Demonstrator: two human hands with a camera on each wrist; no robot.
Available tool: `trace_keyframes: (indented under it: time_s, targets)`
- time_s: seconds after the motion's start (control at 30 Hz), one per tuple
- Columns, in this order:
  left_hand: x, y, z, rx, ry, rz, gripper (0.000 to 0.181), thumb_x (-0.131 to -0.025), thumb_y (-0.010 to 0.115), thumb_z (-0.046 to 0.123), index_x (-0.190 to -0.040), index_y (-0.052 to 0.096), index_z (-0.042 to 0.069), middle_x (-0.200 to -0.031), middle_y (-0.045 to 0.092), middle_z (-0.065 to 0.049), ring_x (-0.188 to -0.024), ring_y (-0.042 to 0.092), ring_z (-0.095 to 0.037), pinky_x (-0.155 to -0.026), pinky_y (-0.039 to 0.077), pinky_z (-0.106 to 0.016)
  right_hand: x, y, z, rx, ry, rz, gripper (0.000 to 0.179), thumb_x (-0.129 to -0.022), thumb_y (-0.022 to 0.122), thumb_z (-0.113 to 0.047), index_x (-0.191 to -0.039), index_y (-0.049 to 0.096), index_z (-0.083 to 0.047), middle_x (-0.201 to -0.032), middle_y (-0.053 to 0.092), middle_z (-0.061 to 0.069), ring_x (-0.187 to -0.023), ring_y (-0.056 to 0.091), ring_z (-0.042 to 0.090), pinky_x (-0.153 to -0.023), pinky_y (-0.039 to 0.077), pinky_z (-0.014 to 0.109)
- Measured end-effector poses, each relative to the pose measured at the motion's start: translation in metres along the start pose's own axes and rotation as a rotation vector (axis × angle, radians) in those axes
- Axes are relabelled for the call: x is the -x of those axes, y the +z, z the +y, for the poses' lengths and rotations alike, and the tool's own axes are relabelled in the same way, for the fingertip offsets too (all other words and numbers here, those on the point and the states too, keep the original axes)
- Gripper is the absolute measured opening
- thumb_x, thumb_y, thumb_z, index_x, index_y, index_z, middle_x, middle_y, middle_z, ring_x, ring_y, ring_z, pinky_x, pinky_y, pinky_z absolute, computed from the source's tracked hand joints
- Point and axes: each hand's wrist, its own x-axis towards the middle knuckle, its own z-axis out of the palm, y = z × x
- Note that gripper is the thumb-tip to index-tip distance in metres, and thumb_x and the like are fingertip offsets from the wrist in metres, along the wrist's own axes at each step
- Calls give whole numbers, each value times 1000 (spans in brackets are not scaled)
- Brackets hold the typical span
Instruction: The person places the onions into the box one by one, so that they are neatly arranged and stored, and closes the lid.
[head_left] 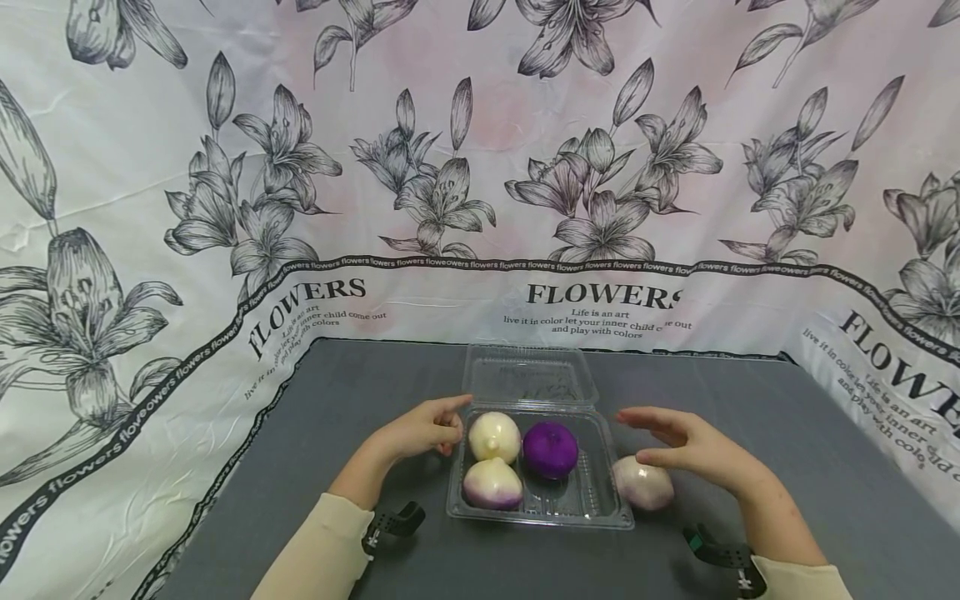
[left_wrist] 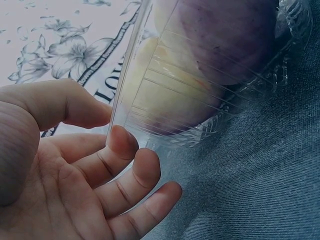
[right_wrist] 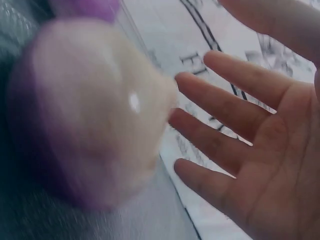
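Observation:
A clear plastic container (head_left: 588, 500) sits on the table with its lid (head_left: 528, 375) folded back. Inside are a pale onion (head_left: 494, 437), a pale onion with a purple base (head_left: 492, 485) and a deep purple onion (head_left: 551, 450). At the container's left side, my left hand (head_left: 423, 427) has its fingertips at the rim, index finger stretched out, the others loosely bent. A whitish-purple onion (head_left: 643, 483) lies outside, against or close by the right wall. My right hand (head_left: 693, 446) hovers over it, fingers spread; the right wrist view shows the fingertips beside this onion (right_wrist: 95, 110), palm bare.
Dark grey cloth (head_left: 360, 383) covers the table. Behind it and along both sides hangs a white sheet (head_left: 420, 308) printed with flowers and lettering. Each wrist wears a black strap, such as the left wrist strap (head_left: 397, 521).

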Motion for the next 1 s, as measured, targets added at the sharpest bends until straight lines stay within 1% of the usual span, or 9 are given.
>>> trace_keyframes:
  time_s: [0.13,0.23,0.33,0.4,0.53,0.6,0.7,0.83,1.0]
  targets:
    - [1,0,1,-3,-7,11,71,-95,56,0,-160,26,-5,-83,59,-7,-70,56,-22,-70,49,-38,5,-10,11,-77,40,-96,61,-96,69,-8,-151,44,5,-150,47,28,-132,50,1,-101,40,20]
    - [1,1,1,-4,-17,20,71,-95,57,0,-160,27,-3,-84,59,-7,-71,56,-22,-70,49,-38,8,-14,18,-151,65,-189,64,-98,64,-4,-152,34,12,-150,39,37,-135,51,18,-97,47,26]
    - [1,1,1,-5,-25,22,71,-96,57,1,-160,27,-2,-83,59,-7,-70,56,-22,-70,49,-38,10,-17,25,-209,90,-250,68,-97,63,-2,-153,28,15,-151,33,42,-137,48,32,-98,47,28]
    - [1,2,1,-4,-23,21,71,-96,57,1,-160,27,-2,-83,59,-7,-70,56,-22,-70,49,-39,11,-18,29,-244,105,-277,70,-97,63,-1,-153,25,16,-152,30,43,-137,47,29,-99,47,27]
    - [0,2,1,0,-23,16,72,-96,57,1,-160,26,-2,-83,59,-7,-69,56,-21,-69,49,-39,13,-19,36,-308,127,-319,75,-95,65,1,-153,21,17,-153,24,44,-133,50,10,-101,45,27]
    - [0,2,1,1,-24,13,72,-96,57,1,-160,26,-2,-83,59,-7,-70,56,-21,-69,48,-38,13,-18,37,-328,136,-334,76,-94,66,2,-153,20,18,-153,25,44,-130,52,6,-101,46,28]
    - [-1,2,0,3,-20,10,72,-96,57,1,-160,25,-3,-83,59,-6,-70,56,-21,-69,48,-38,13,-18,39,-338,147,-346,76,-94,67,2,-152,21,19,-151,34,40,-127,55,9,-100,47,30]
    - [-1,1,0,8,-17,8,72,-96,56,1,-161,25,-3,-83,59,-6,-70,56,-21,-69,48,-37,12,-17,40,-363,173,-362,72,-94,66,3,-150,26,20,-146,49,26,-123,59,20,-98,50,34]
    - [1,1,1,1,-20,9,72,-96,56,1,-161,25,-2,-83,58,-4,-71,56,-22,-69,48,-37,10,-17,41,-392,188,-384,64,-94,65,2,-148,34,19,-141,57,14,-119,60,25,-96,51,37]
